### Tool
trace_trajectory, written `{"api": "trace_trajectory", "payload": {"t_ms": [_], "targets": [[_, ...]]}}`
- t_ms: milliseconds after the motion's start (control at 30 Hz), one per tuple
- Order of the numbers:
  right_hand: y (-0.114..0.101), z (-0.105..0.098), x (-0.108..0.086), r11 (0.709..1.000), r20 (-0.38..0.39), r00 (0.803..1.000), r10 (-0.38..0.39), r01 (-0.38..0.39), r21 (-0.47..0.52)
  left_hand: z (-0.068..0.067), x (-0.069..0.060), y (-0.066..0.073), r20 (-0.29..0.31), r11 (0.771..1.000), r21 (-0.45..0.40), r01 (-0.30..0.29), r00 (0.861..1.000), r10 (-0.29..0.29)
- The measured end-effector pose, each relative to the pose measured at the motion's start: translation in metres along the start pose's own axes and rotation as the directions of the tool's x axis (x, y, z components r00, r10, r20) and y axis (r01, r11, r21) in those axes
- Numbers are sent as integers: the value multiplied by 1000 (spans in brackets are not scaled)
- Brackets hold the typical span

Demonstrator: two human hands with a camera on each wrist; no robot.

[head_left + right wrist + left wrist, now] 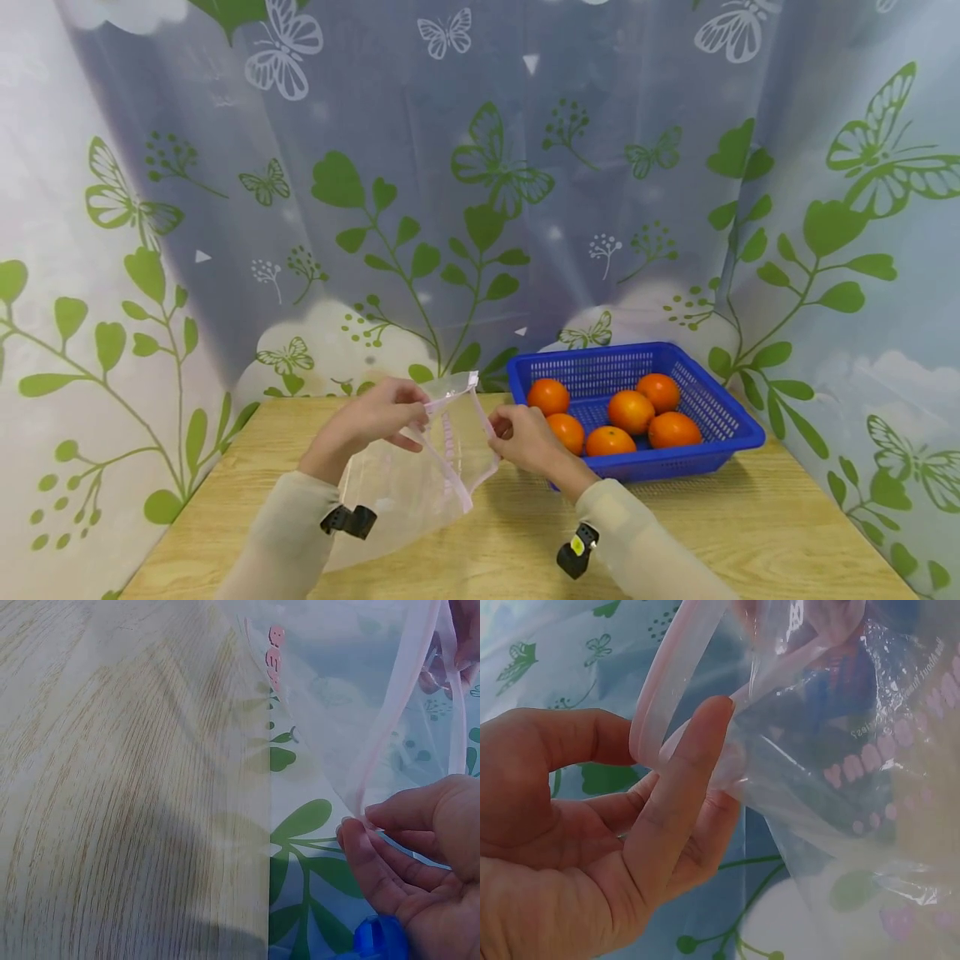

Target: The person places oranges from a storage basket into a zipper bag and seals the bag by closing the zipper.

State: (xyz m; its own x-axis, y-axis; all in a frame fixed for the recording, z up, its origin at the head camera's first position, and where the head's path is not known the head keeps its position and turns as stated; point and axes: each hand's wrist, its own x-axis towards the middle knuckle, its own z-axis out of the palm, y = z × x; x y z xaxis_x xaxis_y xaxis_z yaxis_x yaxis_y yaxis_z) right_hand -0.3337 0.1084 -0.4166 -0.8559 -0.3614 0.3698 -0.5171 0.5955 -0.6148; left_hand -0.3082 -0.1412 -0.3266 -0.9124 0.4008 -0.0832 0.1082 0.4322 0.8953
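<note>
A clear plastic zip bag (397,492) with pink edging and pink lettering hangs between both hands, its mouth spread apart. My left hand (378,418) pinches one side of the pink rim (656,697) between thumb and fingers, as the left wrist view shows up close. On the opposite side, my right hand (528,437) pinches the rim with thumb and index fingertip; the right wrist view shows this right hand (420,851) at the bag's edge. Nothing is visible inside the bag. Just beyond the right hand are several oranges (630,412) in a blue plastic basket (720,417).
The basket stands at the back right of the wooden table (480,558), close to the right forearm. Behind the table hangs a curtain (405,225) printed with leaves and butterflies. Black straps with small devices (349,522) sit on both wrists.
</note>
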Motion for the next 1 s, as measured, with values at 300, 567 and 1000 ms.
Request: {"api": "trace_trajectory", "payload": {"t_ms": [300,567,1000], "targets": [[-1,-3,-5,999,1,1000,30,-30,36,9,3,-10,7,999,-50,2,1000,-1],[-2,-12,-13,998,-5,1000,22,-22,59,16,3,-16,-19,997,-75,0,1000,-2],[6,-21,-18,996,-25,999,48,-46,81,25,0,-28,-67,987,-162,-17,998,6]]}}
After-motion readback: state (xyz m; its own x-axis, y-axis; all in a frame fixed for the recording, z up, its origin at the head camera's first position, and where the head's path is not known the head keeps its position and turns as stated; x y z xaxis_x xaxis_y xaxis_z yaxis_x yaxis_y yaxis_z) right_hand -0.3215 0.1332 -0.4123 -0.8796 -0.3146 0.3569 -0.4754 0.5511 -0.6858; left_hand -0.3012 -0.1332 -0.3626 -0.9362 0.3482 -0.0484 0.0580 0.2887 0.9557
